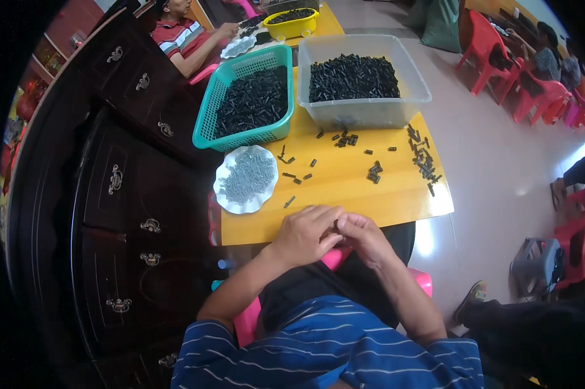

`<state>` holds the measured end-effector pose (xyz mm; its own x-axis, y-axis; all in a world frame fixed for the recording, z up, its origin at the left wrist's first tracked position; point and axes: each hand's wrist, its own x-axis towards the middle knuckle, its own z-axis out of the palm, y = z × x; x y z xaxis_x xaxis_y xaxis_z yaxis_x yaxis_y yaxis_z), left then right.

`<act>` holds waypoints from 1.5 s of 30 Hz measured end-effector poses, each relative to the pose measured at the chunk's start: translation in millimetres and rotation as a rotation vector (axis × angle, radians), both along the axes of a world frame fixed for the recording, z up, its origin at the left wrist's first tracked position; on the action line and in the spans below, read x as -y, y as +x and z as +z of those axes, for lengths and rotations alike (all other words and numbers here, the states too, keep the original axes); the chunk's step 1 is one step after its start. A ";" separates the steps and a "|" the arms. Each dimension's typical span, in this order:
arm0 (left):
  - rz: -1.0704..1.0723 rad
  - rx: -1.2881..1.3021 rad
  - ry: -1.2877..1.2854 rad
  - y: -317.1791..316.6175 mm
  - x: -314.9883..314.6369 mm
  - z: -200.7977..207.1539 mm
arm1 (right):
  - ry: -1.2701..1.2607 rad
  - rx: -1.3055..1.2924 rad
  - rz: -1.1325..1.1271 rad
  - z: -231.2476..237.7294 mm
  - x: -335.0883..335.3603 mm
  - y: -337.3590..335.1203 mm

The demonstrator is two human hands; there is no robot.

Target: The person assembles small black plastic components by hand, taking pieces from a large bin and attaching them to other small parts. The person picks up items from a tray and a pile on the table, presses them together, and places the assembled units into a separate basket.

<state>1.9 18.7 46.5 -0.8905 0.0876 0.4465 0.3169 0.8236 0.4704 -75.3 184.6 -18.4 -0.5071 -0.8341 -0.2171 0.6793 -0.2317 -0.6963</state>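
Nearest us, at six o'clock, our striped blue shirt fills the lower edge, with both forearms running up to the near rim of the yellow table. Our left hand is curled, fingers bent over a small dark piece pinched between it and our right hand, whose fingertips close on the same piece from the three o'clock side; what exactly the piece is we cannot tell.

At ten o'clock from the hands lies a white scalloped plate heaped with small grey screws. Beyond it, at eleven o'clock, a teal basket holds black parts. At one o'clock stands a clear plastic tub of more black parts, and loose black pieces lie scattered at two o'clock. Far off at twelve, another person's hand rests near a yellow bowl.
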 end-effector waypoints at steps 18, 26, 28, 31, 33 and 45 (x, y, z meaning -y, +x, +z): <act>0.429 -0.278 -0.086 -85.1 138.2 53.7 | 0.079 -0.168 0.052 2.1 1.8 3.4; 0.197 0.019 -0.037 -104.6 76.8 -4.9 | 0.089 -0.170 0.049 -1.4 1.3 0.8; 0.168 0.035 -0.061 -120.5 65.0 -22.9 | 0.085 -0.187 0.046 -4.5 1.1 -0.3; 0.130 0.032 -0.105 -140.7 52.1 -39.1 | 0.093 -0.188 0.036 -2.5 1.5 -1.4; 0.111 0.015 -0.121 -154.1 43.1 -45.5 | 0.076 -0.178 0.025 -1.4 1.2 -2.2; 0.049 0.090 -0.294 -198.8 10.1 -61.9 | 0.029 -0.138 0.010 -1.7 0.3 -0.9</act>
